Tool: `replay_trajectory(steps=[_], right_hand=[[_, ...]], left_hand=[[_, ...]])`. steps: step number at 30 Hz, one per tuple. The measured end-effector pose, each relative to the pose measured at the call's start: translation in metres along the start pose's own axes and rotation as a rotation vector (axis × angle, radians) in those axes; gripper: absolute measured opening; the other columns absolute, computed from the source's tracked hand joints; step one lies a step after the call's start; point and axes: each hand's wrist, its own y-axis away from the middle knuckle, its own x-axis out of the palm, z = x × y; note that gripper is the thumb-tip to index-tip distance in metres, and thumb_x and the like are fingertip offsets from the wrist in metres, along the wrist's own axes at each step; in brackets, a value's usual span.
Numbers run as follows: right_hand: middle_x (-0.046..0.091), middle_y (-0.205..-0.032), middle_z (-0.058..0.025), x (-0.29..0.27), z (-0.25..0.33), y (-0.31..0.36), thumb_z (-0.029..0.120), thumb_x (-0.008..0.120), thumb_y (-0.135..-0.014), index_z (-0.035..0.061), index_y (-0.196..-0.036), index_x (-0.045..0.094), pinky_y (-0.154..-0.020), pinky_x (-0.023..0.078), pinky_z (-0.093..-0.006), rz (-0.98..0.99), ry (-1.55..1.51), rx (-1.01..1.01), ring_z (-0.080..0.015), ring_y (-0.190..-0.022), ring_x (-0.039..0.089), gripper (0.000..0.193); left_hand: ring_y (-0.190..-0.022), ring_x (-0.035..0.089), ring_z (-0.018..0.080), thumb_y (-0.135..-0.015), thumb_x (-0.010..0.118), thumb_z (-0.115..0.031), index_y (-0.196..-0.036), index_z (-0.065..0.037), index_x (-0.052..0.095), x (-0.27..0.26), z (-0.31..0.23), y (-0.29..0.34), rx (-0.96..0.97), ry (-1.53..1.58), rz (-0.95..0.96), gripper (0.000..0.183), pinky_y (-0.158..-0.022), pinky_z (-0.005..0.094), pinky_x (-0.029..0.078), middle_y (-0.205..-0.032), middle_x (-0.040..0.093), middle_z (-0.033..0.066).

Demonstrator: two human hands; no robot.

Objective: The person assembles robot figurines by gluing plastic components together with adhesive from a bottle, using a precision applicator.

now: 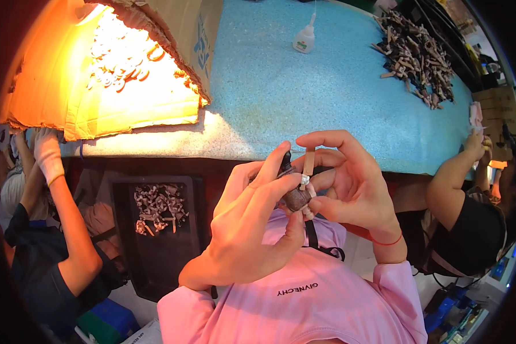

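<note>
In front of my chest, both hands meet over a small figurine-like piece (297,198) with a brown, grooved body and pale pinkish parts. My left hand (251,223) grips it from the left, fingers and thumb closed about its body. From the other side my right hand (350,186) closes its thumb and fingers on the same piece. A flat tan stick-shaped part (309,162) stands up from it beside a small white part (304,181). A black part (285,163) shows between the fingers of my left hand. My fingers hide much of the piece.
A black tray (155,261) with several small brown and pale parts sits below the blue-covered table (258,86). On the table are a white squeeze bottle (305,38), a dark-and-tan heap of parts (417,57) and a brightly lit cardboard box (137,112). Co-workers sit on both sides.
</note>
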Motion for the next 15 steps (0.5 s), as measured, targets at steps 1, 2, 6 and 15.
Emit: replay_trajectory(steps=[1,2,6,15], right_hand=[[0.052,-0.105,-0.0128,-0.0014,0.0005,0.0001,-0.015,0.054,-0.072,0.0004,-0.126,0.032,-0.07,0.05,-0.0233,0.02,-0.008,-0.006,-0.0138,-0.084,0.06,0.06],[0.052,-0.105,-0.0133,-0.0023,0.0008,0.0005,-0.015,0.053,-0.072,-0.0003,-0.126,0.032,-0.07,0.05,-0.0227,0.04,-0.015,-0.011,-0.0141,-0.084,0.06,0.06],[0.052,-0.105,-0.0135,-0.0026,0.0036,0.0014,-0.016,0.052,-0.072,-0.0017,-0.127,0.032,-0.071,0.049,-0.0224,0.058,-0.017,-0.043,-0.0146,-0.085,0.06,0.06],[0.052,-0.104,-0.013,-0.0001,0.0086,0.003,-0.016,0.053,-0.071,-0.0012,-0.127,0.033,-0.07,0.049,-0.0223,0.067,0.064,-0.025,-0.0146,-0.086,0.06,0.061]], left_hand=[[-0.085,0.055,0.0351,-0.055,0.064,0.005,-0.1,0.004,0.054,-0.0012,-0.001,-0.0006,-0.007,0.002,0.016,0.045,-0.072,0.0362,0.049,-0.113,0.053,0.0268],[-0.085,0.055,0.0351,-0.055,0.064,0.005,-0.1,0.004,0.054,-0.0019,-0.0013,-0.0008,-0.006,0.001,0.017,0.045,-0.072,0.0362,0.049,-0.113,0.053,0.0268],[-0.088,0.054,0.0351,-0.056,0.064,0.007,-0.101,0.005,0.052,-0.0049,-0.0031,-0.0023,0.007,0.019,0.076,0.046,-0.071,0.0364,0.049,-0.117,0.05,0.0271],[-0.087,0.054,0.0347,-0.057,0.064,0.006,-0.1,0.005,0.052,-0.0041,-0.0099,-0.0037,0.032,-0.029,0.082,0.045,-0.069,0.0354,0.049,-0.118,0.05,0.0266]])
